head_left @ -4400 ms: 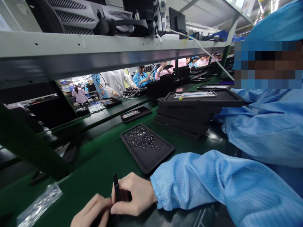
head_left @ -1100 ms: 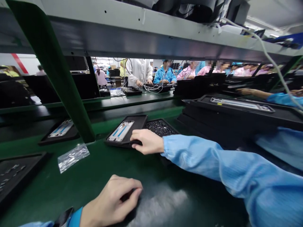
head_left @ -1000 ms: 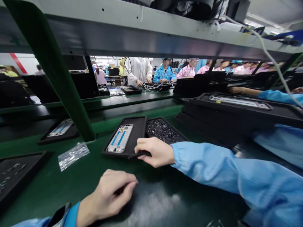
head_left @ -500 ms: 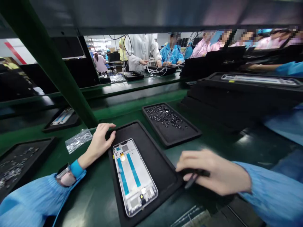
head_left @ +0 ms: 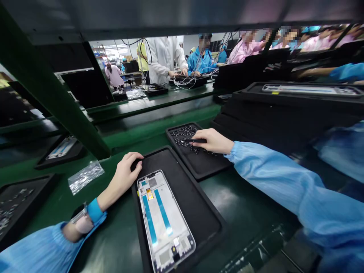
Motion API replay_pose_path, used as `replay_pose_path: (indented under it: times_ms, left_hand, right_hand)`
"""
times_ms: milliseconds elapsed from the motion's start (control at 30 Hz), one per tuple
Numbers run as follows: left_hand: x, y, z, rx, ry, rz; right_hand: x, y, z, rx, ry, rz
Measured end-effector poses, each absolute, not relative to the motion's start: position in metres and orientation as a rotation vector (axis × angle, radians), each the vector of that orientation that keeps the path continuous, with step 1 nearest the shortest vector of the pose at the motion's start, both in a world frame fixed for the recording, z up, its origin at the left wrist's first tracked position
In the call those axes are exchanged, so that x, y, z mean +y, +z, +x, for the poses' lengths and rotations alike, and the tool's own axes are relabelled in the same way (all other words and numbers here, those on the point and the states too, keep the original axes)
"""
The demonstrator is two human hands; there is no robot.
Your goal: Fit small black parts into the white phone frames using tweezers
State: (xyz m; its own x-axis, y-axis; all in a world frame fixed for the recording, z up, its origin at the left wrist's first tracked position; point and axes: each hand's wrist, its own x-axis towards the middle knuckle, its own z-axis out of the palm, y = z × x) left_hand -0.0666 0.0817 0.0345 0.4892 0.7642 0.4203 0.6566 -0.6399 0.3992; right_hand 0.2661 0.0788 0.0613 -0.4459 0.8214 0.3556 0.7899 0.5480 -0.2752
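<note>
A black tray [head_left: 196, 212] lies in front of me on the green belt and holds a white phone frame [head_left: 163, 220] with two blue strips. My left hand [head_left: 126, 174] rests on the tray's far left corner, fingers curled over the rim. Behind it sits a smaller black tray [head_left: 204, 167] strewn with several tiny dark parts [head_left: 182, 134]. My right hand [head_left: 212, 141] reaches over that tray, closed on thin black tweezers [head_left: 195, 140] whose tips point left into the parts.
A green slanted post [head_left: 54, 94] rises at the left. A clear plastic bag [head_left: 85, 176] lies beside it. Another parts tray [head_left: 17, 201] sits at far left. Stacked black trays [head_left: 284, 113] stand at the right. A co-worker's blue sleeve [head_left: 341, 151] is at the right edge. People work beyond.
My right hand has moved from the near right of the big tray forward to the parts tray, carrying the tweezers. My left hand stays on the tray's corner.
</note>
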Motion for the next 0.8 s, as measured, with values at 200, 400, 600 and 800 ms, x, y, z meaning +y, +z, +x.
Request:
replay_pose_path:
  times_ms: [200,400,600,800]
  left_hand:
    - [0.078,0.035,-0.068,1.220,0.876,2.520]
    - [0.079,0.035,-0.068,1.214,0.879,2.520]
    - [0.094,0.022,-0.078,1.207,0.814,2.555]
    - [0.101,0.022,-0.084,1.211,0.822,2.594]
  right_hand:
    - [0.067,0.052,0.262,-2.270,0.080,-1.314]
    - [0.069,0.042,0.261,-2.267,0.095,-1.476]
    - [0.074,0.032,0.264,-2.288,-0.015,-1.685]
    - [0.077,0.043,0.255,-2.259,-0.033,-1.800]
